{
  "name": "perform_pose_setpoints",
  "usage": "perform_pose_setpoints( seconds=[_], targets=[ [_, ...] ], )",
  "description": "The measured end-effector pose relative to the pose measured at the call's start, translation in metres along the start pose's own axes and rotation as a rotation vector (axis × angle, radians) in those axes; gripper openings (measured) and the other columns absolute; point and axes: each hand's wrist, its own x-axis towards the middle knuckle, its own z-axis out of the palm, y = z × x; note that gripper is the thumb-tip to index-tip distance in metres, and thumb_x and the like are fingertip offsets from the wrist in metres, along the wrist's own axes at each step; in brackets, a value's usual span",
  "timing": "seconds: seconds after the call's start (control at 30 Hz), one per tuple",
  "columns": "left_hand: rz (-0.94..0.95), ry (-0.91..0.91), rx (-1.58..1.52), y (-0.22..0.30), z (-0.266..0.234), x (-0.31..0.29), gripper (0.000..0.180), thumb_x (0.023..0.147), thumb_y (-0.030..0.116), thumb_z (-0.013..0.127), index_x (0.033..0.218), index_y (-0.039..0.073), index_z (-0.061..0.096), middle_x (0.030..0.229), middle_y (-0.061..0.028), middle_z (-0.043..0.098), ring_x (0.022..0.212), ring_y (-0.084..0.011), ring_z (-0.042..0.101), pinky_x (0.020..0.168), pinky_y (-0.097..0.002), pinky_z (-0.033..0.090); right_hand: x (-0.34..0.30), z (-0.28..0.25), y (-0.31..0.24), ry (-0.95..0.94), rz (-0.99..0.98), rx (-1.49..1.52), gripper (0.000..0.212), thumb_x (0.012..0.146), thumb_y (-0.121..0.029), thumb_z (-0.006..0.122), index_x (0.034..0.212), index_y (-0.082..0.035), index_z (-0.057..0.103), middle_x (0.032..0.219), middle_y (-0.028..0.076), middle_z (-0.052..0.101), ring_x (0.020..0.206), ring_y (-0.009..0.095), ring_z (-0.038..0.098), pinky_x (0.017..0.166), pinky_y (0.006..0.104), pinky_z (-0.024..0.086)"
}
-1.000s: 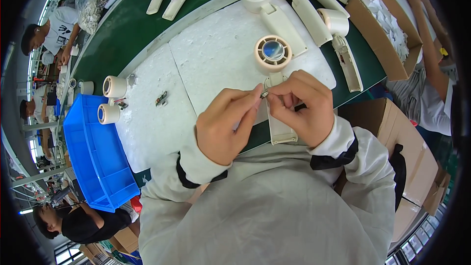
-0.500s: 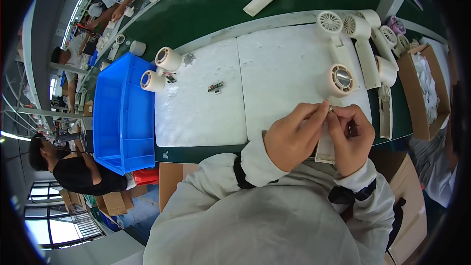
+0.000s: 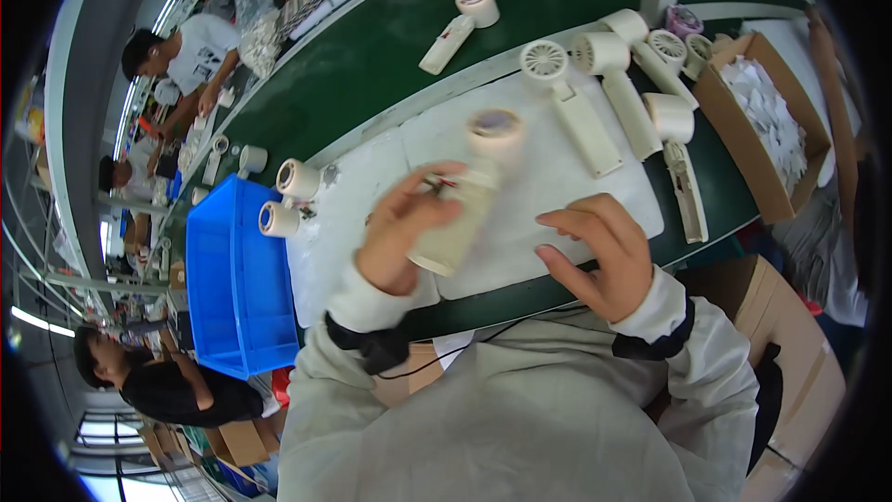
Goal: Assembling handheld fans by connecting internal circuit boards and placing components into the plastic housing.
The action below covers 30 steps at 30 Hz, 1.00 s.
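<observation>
My left hand (image 3: 395, 232) is closed around the handle of a cream handheld fan (image 3: 455, 237), tilted with its round head away from me. The fan is smeared by motion. Small red and dark bits, perhaps wires, show by the left fingertips; I cannot make out exactly what they are. To the right, my right hand (image 3: 604, 256) is empty, thumb and fingers apart, over the near part of the white work mat (image 3: 632, 200). Two cream fan heads (image 3: 297, 178) stand at the mat's left edge, with small electronic parts beside them.
A blue bin (image 3: 209, 260) stands left of the mat. Several cream fans (image 3: 583, 130) lie at the right, beside a cardboard box (image 3: 743, 163) of white pieces. Another fan (image 3: 448, 42) rests on the green table beyond. Co-workers (image 3: 190, 376) are at the left.
Both hands were pinching something small at the fan on the right. The left hand has carried the fan leftward; the right hand has let go and opened. The view has shifted too.
</observation>
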Motion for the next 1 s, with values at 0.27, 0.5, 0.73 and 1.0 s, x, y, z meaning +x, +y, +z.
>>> perform_pose_setpoints(
  seconds=[0.27, 0.5, 0.73, 1.0],
  targets=[
    [0.455, 0.29, 0.198, 0.036, -0.057, 0.049, 0.049, 0.104, 0.025, 0.058, 0.145, 0.001, 0.048, 0.143, -0.0188, 0.053, 0.124, -0.0333, 0.058, 0.106, -0.0386, 0.046, -0.01, 0.012, 0.027, -0.28, -0.175, -0.176, 0.024, 0.086, -0.016, 0.076, 0.105, -0.005, 0.067, 0.099, 0.008, 0.062, 0.087, 0.026, 0.06, 0.078, 0.0342, 0.052],
    [0.604, 0.247, 1.731, -0.023, -0.061, -0.015, 0.047, 0.099, 0.015, 0.062, 0.143, 0.001, 0.05, 0.145, -0.0255, 0.05, 0.125, -0.0417, 0.056, 0.108, -0.0436, 0.045, -0.011, 0.012, 0.029, -0.302, -0.162, -0.155, 0.022, 0.085, -0.017, 0.075, 0.101, -0.007, 0.066, 0.097, 0.007, 0.061, 0.09, 0.025, 0.058, 0.081, 0.034, 0.052],
    [0.526, 0.257, 1.652, -0.027, -0.061, -0.038, 0.032, 0.099, 0.008, 0.057, 0.13, 0.0, 0.061, 0.13, -0.0242, 0.061, 0.115, -0.04, 0.062, 0.1, -0.0418, 0.05, -0.013, 0.016, 0.036, -0.267, -0.172, -0.159, 0.021, 0.084, -0.016, 0.075, 0.1, -0.007, 0.066, 0.096, 0.007, 0.06, 0.091, 0.025, 0.058, 0.082, 0.034, 0.052],
    [0.269, 0.127, 0.502, 0.005, -0.082, 0.026, 0.024, 0.097, 0.004, 0.055, 0.118, -0.001, 0.066, 0.096, -0.0067, 0.065, 0.082, -0.0196, 0.062, 0.075, -0.0318, 0.052, -0.014, 0.013, 0.031, -0.277, -0.16, -0.161, 0.019, 0.085, -0.016, 0.075, 0.1, -0.008, 0.066, 0.097, 0.007, 0.06, 0.092, 0.024, 0.057, 0.084, 0.0342, 0.052]
  ],
)
